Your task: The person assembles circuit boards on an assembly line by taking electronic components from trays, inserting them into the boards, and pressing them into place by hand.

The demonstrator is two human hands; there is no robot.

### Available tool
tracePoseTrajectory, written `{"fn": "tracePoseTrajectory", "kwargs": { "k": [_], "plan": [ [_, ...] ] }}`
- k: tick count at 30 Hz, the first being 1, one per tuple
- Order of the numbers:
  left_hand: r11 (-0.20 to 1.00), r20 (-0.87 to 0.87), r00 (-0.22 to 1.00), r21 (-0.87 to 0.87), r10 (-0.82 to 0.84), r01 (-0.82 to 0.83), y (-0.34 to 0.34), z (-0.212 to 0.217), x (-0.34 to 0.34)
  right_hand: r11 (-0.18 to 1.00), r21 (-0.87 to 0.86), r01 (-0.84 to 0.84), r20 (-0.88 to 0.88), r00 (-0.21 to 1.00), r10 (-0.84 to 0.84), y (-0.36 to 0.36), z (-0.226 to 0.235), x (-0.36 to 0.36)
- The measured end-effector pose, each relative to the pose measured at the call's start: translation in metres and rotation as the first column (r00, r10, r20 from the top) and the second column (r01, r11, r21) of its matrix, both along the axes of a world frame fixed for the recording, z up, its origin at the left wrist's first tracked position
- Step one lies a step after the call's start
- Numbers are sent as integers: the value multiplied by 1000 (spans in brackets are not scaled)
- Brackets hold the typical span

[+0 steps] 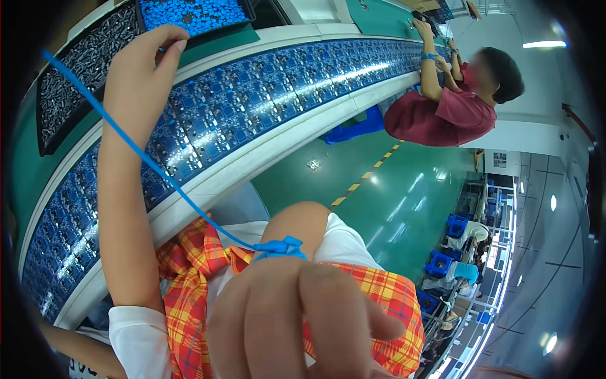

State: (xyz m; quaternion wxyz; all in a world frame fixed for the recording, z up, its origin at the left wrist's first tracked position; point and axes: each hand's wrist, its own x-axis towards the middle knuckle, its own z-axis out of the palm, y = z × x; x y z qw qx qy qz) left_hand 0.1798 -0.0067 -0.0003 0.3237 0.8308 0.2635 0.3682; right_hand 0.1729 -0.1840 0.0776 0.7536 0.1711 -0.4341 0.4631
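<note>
Fig.: Factory hall w/ glossy green floor (pixel 379 189); a long curved conveyor (pixel 252 101) carries rows of blue circuit boards (pixel 208 120) past the counter (pixel 208 47), where a tray of blue caps (pixel 189 12) and a tray of grey screws (pixel 76 69) sit side by side. A co-worker in a dark red shirt (pixel 442 114) works further down the line, arms up on the belt.

Left hand (pixel 142 69): raised over the boards, fingers curled together near the blue tray; whether they pinch anything cannot be told. Right hand (pixel 297 322): very close to the lens, blurred, fingers loosely spread, holding nothing visible.

Blue cord (pixel 158 170): thin strap-lead; long axis runs diagonally from upper left, across the left forearm, down to a blue clip/knot (pixel 281 247) by the knee, above the plaid cloth (pixel 189 284). Free end points up-left, twd. the tray of grey screws.

Risks (judged): cord lies taut across the forearm, so a further reach could tug it, snag a board edge, or drag boards out of row. Right hand blocks the view, so aim is poorer.
</note>
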Motion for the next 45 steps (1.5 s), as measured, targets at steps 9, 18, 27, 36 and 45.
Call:
{"fn": "tracePoseTrajectory", "kwargs": {
  "k": [9, 18, 27, 36, 45],
  "plan": [
    [1000, -8, 1000, 10, 7, -7, 0, -6, 0, 1000, 15, -17, -4, 1000, 17, 10, -11, 4],
    [989, -66, 996, -141, -55, 45, 4, 3, -7, 915, -295, 275, 711, 703, 18, 8, -51, 75],
    [959, -120, 975, -236, -188, 156, 1, 10, 0, 235, 356, 904, 923, -301, -240, 136, -85, 239],
    [940, -176, 946, -261, -271, 220, -2, 6, 4, 272, 547, 792, 835, -541, -105, 169, -112, 199],
    [923, -253, 896, -222, -366, 315, -16, 2, 10, 267, 444, 855, 895, -409, -178, 167, -114, 204]
  ]
}}
